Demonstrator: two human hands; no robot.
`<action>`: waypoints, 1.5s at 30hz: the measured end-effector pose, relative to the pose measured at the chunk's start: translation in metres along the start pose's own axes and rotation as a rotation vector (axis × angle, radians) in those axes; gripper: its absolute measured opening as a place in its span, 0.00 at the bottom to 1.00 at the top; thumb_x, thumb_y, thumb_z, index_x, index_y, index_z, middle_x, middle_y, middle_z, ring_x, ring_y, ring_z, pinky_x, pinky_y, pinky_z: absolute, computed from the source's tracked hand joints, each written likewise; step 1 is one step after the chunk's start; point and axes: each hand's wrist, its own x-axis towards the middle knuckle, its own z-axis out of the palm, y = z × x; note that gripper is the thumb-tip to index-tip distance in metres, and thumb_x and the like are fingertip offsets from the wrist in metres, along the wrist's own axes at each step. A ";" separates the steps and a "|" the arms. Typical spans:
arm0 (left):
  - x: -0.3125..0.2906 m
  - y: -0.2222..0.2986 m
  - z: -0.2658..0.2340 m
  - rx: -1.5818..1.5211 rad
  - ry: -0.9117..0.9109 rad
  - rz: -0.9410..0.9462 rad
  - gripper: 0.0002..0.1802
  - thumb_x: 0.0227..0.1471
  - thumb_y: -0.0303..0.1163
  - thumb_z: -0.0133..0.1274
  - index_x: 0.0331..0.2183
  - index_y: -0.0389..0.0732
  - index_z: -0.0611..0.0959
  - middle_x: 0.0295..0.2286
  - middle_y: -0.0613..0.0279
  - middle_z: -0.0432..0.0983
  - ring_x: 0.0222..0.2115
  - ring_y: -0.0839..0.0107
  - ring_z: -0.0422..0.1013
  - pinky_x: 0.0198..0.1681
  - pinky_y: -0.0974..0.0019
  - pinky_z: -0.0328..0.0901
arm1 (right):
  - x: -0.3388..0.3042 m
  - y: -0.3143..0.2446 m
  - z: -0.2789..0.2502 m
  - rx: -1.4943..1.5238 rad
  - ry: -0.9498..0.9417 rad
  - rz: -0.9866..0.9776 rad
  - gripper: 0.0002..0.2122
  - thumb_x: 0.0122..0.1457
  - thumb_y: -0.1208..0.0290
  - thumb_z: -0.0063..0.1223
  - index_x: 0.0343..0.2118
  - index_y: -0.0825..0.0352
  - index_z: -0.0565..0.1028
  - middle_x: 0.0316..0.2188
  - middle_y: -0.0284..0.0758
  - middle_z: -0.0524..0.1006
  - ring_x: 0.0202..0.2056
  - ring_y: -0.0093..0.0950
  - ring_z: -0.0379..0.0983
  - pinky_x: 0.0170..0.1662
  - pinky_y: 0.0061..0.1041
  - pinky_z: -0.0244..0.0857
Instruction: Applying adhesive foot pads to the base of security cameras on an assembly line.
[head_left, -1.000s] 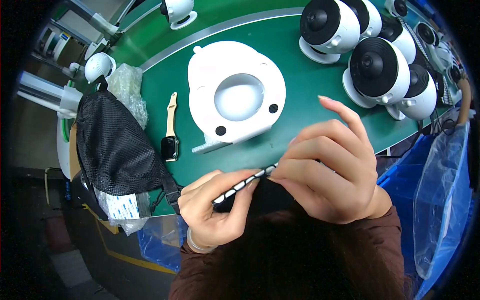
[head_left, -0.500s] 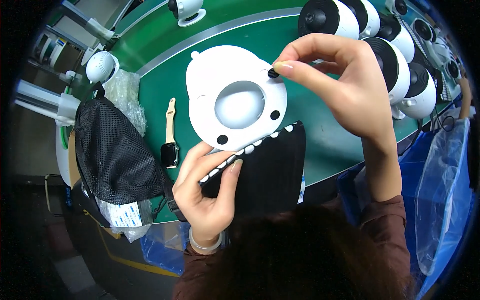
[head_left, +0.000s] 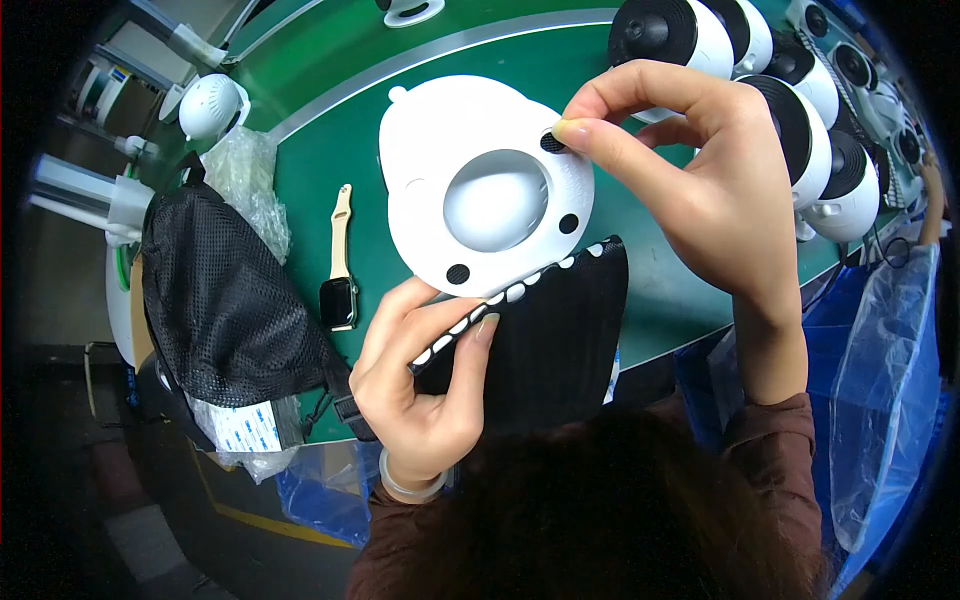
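A white rounded device [head_left: 430, 120] with a smooth oval hollow lies tilted over the green bench. Two black round pads, a lower left pad [head_left: 458, 274] and a right pad [head_left: 568, 224], sit on its rim. At the rim's upper right, my right hand [head_left: 705, 170] pinches another small black round pad [head_left: 552, 143] between thumb and index finger, against the surface. My left hand [head_left: 425, 390] grips a black sheet [head_left: 550, 345] edged with a row of white dots, thumb in front and fingers behind. Its fingers are close under the device's lower edge; whether they touch it is hidden.
A watch with a beige strap [head_left: 338, 255] lies left of the device. Beyond it are a black mesh bag [head_left: 235, 310] and clear plastic wrap [head_left: 245, 185]. Several white-and-black round devices [head_left: 845, 185] crowd the right side. A blue bin with a clear liner [head_left: 880, 380] stands lower right.
The device has shifted slightly right and up in view, along with my left hand and the sheet. The pinched pad now covers the shallow round mark at the device's upper right rim.
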 end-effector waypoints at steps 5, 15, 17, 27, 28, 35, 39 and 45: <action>0.000 0.000 0.000 -0.007 0.002 -0.008 0.10 0.30 0.14 0.54 0.24 0.31 0.77 0.27 0.53 0.71 0.28 0.68 0.70 0.31 0.74 0.63 | 0.001 -0.003 -0.001 -0.075 -0.036 -0.006 0.07 0.46 0.69 0.53 0.23 0.68 0.75 0.22 0.32 0.74 0.24 0.20 0.70 0.28 0.15 0.62; -0.008 0.000 -0.005 -0.049 0.038 -0.114 0.10 0.29 0.15 0.53 0.23 0.31 0.78 0.32 0.47 0.71 0.30 0.67 0.70 0.33 0.72 0.63 | -0.001 0.010 -0.001 0.207 -0.004 0.137 0.13 0.49 0.73 0.49 0.37 0.70 0.68 0.24 0.35 0.74 0.28 0.21 0.71 0.30 0.15 0.64; -0.011 0.005 -0.016 -0.050 0.015 -0.094 0.10 0.27 0.15 0.53 0.22 0.32 0.79 0.34 0.42 0.69 0.22 0.72 0.69 0.27 0.76 0.62 | -0.017 -0.002 -0.007 0.193 0.058 -0.018 0.11 0.47 0.75 0.48 0.36 0.71 0.70 0.28 0.37 0.74 0.31 0.24 0.71 0.33 0.18 0.64; -0.003 0.018 -0.026 -0.304 -0.180 -0.130 0.12 0.25 0.17 0.54 0.23 0.33 0.80 0.23 0.52 0.75 0.16 0.74 0.69 0.20 0.78 0.61 | -0.056 -0.019 0.006 0.110 -0.235 -0.276 0.09 0.34 0.73 0.59 0.24 0.62 0.76 0.20 0.28 0.72 0.26 0.26 0.69 0.35 0.26 0.62; -0.002 0.022 -0.026 -0.206 -0.195 -0.143 0.12 0.25 0.17 0.54 0.22 0.33 0.80 0.21 0.55 0.76 0.16 0.74 0.70 0.20 0.77 0.61 | -0.057 -0.020 0.006 0.109 -0.234 -0.279 0.09 0.34 0.73 0.59 0.24 0.62 0.76 0.20 0.28 0.72 0.26 0.26 0.69 0.35 0.26 0.62; -0.002 0.027 -0.023 -0.064 -0.143 -0.010 0.12 0.26 0.15 0.53 0.23 0.33 0.80 0.19 0.57 0.75 0.16 0.74 0.70 0.20 0.78 0.61 | -0.056 -0.028 0.002 0.040 -0.093 -0.284 0.09 0.34 0.73 0.59 0.23 0.60 0.74 0.21 0.27 0.72 0.27 0.24 0.69 0.43 0.33 0.58; -0.002 0.026 -0.023 -0.062 -0.127 0.005 0.12 0.26 0.15 0.53 0.23 0.33 0.80 0.19 0.57 0.75 0.16 0.75 0.70 0.20 0.78 0.61 | -0.055 -0.029 0.004 0.017 -0.073 -0.280 0.08 0.33 0.74 0.59 0.21 0.60 0.73 0.20 0.27 0.71 0.25 0.24 0.68 0.43 0.33 0.59; -0.001 0.028 -0.019 -0.049 -0.102 -0.009 0.11 0.26 0.15 0.53 0.22 0.32 0.80 0.18 0.57 0.75 0.16 0.76 0.70 0.20 0.79 0.61 | -0.052 -0.032 0.005 -0.152 -0.057 -0.394 0.06 0.35 0.74 0.56 0.20 0.62 0.72 0.20 0.26 0.71 0.24 0.23 0.68 0.43 0.36 0.60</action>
